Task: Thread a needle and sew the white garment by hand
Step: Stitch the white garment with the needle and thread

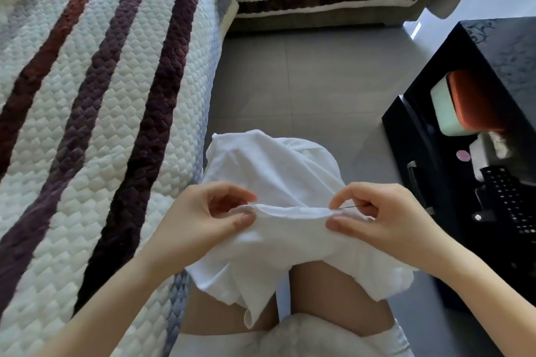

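Needle (349, 206) pinched in my right hand (385, 219), my left hand (200, 217) pinches the white garment (275, 171) hem, which I should keep taut

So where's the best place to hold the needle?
Pinch the needle on its right end, coming from the right, as the right hand does. It lies almost flat along the folded edge of the white garment, its left end at the cloth.

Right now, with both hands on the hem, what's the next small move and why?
Probably push the needle through the folded edge of the white garment: the right hand pinches it lying along that fold, and the left hand pinches the same edge, stretched between them.
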`<state>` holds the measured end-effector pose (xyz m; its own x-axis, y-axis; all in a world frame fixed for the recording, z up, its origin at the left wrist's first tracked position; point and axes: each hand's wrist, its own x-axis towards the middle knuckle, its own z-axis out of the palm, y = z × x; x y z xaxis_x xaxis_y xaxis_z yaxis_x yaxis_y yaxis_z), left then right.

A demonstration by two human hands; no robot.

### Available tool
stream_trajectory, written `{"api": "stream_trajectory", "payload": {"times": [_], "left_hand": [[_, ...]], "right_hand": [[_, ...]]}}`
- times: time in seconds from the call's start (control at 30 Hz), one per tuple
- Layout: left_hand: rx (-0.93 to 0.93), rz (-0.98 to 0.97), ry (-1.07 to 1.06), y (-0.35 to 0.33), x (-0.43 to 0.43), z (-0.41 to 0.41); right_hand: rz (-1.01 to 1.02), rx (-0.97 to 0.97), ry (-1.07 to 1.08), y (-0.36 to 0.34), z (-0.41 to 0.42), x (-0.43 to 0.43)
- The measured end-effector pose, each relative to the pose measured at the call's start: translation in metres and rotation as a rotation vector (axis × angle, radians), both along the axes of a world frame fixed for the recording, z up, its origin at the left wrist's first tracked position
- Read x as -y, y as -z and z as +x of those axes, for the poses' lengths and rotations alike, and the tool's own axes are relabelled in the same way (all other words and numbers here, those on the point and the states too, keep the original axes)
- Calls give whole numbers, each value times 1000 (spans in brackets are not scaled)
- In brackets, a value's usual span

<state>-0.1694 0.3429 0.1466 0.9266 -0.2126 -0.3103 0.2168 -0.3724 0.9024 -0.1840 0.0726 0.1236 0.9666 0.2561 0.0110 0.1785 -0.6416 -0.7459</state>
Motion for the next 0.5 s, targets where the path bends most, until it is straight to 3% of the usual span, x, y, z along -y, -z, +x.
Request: {"api": "stream_trajectory", "payload": {"times": [0.17,0.5], "left_hand": [[171,169,66,1,-2,-9],[394,256,239,7,2,-18]], "right_hand": [[-64,226,30,1,-14,-6],[-36,449,69,8,-32,-17]]}}
